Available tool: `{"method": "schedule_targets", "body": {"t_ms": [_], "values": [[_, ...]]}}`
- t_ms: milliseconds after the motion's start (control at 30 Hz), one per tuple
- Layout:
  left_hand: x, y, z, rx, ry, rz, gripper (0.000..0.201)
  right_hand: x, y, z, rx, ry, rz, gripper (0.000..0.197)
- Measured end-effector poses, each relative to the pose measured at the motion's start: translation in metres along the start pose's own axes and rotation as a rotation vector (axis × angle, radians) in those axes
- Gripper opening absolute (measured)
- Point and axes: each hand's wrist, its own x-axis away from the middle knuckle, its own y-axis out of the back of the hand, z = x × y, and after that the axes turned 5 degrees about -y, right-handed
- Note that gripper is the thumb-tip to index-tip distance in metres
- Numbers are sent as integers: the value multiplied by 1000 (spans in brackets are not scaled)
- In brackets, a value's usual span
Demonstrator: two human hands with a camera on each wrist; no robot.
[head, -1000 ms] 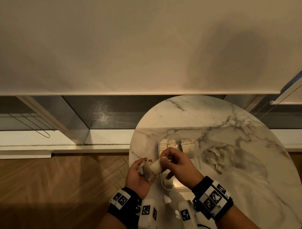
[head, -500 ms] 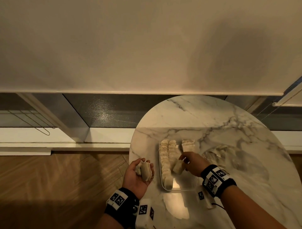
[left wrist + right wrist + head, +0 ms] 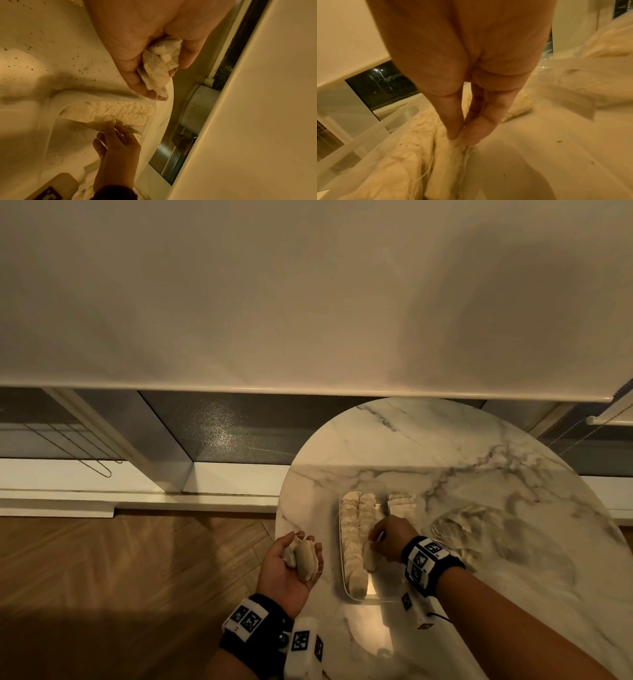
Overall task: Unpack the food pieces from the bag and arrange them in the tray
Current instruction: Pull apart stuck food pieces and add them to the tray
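Inside the clear plastic tray [image 3: 343, 583] on the marble bench [image 3: 479, 460], the right hand [image 3: 388, 537] pinches a pale pouch-like food piece [image 3: 369, 556], long axis along the rows; the left hand [image 3: 291, 565], beside the tray, cradles spare pieces [image 3: 305, 559].

Pale, crumpled food pieces [image 3: 352, 539] stand packed in two rows along the left side of a clear plastic tray [image 3: 339, 570] on a marble table, with a shorter stack [image 3: 401, 501] at its far right. A translucent bag [image 3: 479, 529] lies just right of the tray.
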Motion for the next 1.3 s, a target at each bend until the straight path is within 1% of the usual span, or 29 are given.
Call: {"method": "schedule_targets", "body": {"t_ms": [167, 400, 533, 600, 700, 767, 867, 900, 967, 1133, 1200, 1300], "values": [[2, -3, 0, -6, -20, -8, 24, -7, 0, 2, -34, 0, -24, 21], [-1, -1, 1, -7, -18, -14, 26, -4, 5, 2, -100, 10, -58, 16], [-1, 0, 0, -11, -8, -16, 25, -2, 6, -4, -127, -80, -74, 18], [-1, 0, 0, -18, -7, -19, 24, 1, 4, -6, -123, -125, -49, 16], [-1, -1, 0, -16, -6, -12, 23, 6, -1, -3, -145, -151, 24, 11], [-2, -1, 0, -10, -6, -4, 23, 10, -2, -3, -160, -180, 53, 13], [-2, -1, -1, -3, -9, 5, 22, 13, -4, -7, -127, -216, -10, 20], [-2, -1, -1, 0, -10, 5, 22, 16, -5, -8, -97, -212, -29, 23], [-1, -1, -1, 8, -8, 0, 20, 22, -13, -9, -40, -189, -16, 26], [-1, -4, 1, -10, -3, 2, 24, 35, -35, -7, -34, -181, 117, 30], [1, -6, 2, -15, -1, 4, 24, 37, -38, -5, -57, -174, 136, 29], [3, -8, 2, -18, -5, 3, 25, 39, -40, 0, -65, -145, 127, 22]]}}
